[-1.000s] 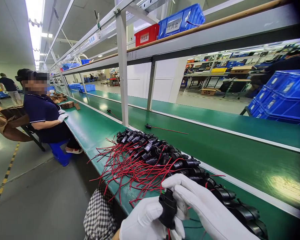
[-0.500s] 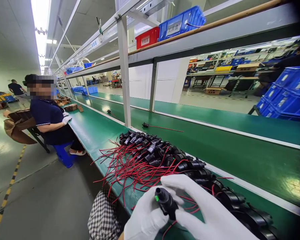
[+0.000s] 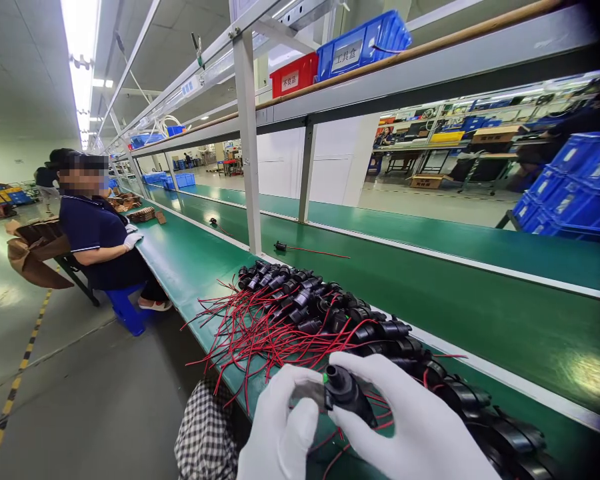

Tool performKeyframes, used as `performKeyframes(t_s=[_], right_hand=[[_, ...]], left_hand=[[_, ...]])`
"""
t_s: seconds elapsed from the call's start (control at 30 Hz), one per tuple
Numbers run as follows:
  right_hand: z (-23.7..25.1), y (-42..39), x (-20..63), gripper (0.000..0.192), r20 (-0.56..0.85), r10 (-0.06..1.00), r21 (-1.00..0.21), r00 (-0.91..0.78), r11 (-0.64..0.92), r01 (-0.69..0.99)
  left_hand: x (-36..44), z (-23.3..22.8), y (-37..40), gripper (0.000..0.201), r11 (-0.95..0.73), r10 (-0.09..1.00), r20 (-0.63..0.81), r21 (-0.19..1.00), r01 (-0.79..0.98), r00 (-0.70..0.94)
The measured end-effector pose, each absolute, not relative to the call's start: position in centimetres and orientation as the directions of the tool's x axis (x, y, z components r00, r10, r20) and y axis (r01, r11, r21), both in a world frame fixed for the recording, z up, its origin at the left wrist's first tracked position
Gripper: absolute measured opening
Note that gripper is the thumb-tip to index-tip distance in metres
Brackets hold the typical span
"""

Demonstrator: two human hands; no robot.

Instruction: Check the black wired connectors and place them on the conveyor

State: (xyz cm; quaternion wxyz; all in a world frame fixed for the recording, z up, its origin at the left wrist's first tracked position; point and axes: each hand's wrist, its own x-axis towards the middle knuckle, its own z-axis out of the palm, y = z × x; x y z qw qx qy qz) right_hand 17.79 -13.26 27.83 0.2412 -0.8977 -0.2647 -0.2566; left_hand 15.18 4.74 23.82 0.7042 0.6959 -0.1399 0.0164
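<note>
A black cylindrical part (image 3: 349, 395) with a short nozzle and a green spot is held between both hands over the bench's near edge. My right hand (image 3: 405, 413), in a white glove, grips its right side between thumb and fingers. My left hand (image 3: 283, 420), also gloved in white, has its bent fingertips against the part's left side; its thumb is curled in front. Thin red wires hang below. Just beyond the hands lies a heap of similar black parts (image 3: 305, 297) with a tangle of red and black wires (image 3: 260, 333) spread toward the near edge.
A green conveyor belt (image 3: 430, 287) runs behind the bench, carrying a wired black part (image 3: 281, 247). Metal post (image 3: 249, 147) and shelf hold red (image 3: 294, 75) and blue bins (image 3: 363, 47). A co-worker (image 3: 100, 230) sits at left; stacked blue crates (image 3: 575, 187) stand right.
The held part has moved slightly right and up, its nozzle now tipped more upward. My left hand has shifted its fingers to the part's side. Parts on the belt have moved left.
</note>
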Motion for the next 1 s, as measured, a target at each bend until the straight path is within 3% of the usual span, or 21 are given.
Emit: performKeyframes(t_s=[0.13, 0.27, 0.43, 0.53, 0.6, 0.7, 0.8, 0.87, 1.0], right_hand=[[27.6, -13.3, 17.6, 0.031, 0.572, 0.388, -0.241, 0.723, -0.763, 0.600], [27.6, -13.6, 17.7, 0.042, 0.617, 0.459, -0.138, 0.639, -0.736, 0.663], [27.3, -13.4, 17.9, 0.028, 0.654, 0.548, 0.034, 0.522, -0.710, 0.704], [27.2, -13.2, 17.8, 0.030, 0.657, 0.586, 0.070, 0.475, -0.674, 0.735], [27.2, -13.2, 17.6, 0.036, 0.652, 0.580, 0.026, 0.489, -0.661, 0.750], [27.4, -13.2, 17.3, 0.041, 0.560, 0.572, -0.145, 0.600, -0.645, 0.750], [27.4, -13.5, 17.2, 0.034, 0.358, 0.578, -0.304, 0.734, -0.671, 0.676], [27.1, -13.9, 17.2, 0.034, 0.253, 0.552, -0.349, 0.795, -0.714, 0.607], [26.5, -14.0, 17.6, 0.039, 0.155, 0.487, -0.474, 0.860, -0.727, 0.497]], left_hand=[[15.7, 24.6, 5.0, 0.038, -0.056, -0.188, 0.236, 0.966, -0.251, 0.953], [16.8, 25.8, 5.0, 0.015, -0.139, -0.246, 0.185, 0.965, -0.223, 0.952], [18.2, 26.4, 5.1, 0.017, 0.015, -0.421, 0.000, 1.000, 0.007, 0.907], [18.6, 25.7, 5.0, 0.018, 0.096, -0.434, 0.075, 0.995, -0.036, 0.898], [18.5, 25.4, 4.9, 0.021, 0.141, -0.430, 0.154, 0.985, -0.102, 0.890], [18.2, 25.5, 4.6, 0.028, 0.168, -0.437, 0.216, 0.973, -0.156, 0.873], [17.8, 26.0, 4.5, 0.025, 0.113, -0.451, 0.178, 0.983, -0.141, 0.875], [17.7, 26.2, 4.5, 0.021, 0.036, -0.429, 0.135, 0.991, -0.132, 0.893], [17.6, 25.8, 4.2, 0.016, -0.091, -0.297, 0.102, 0.987, -0.135, 0.949]])
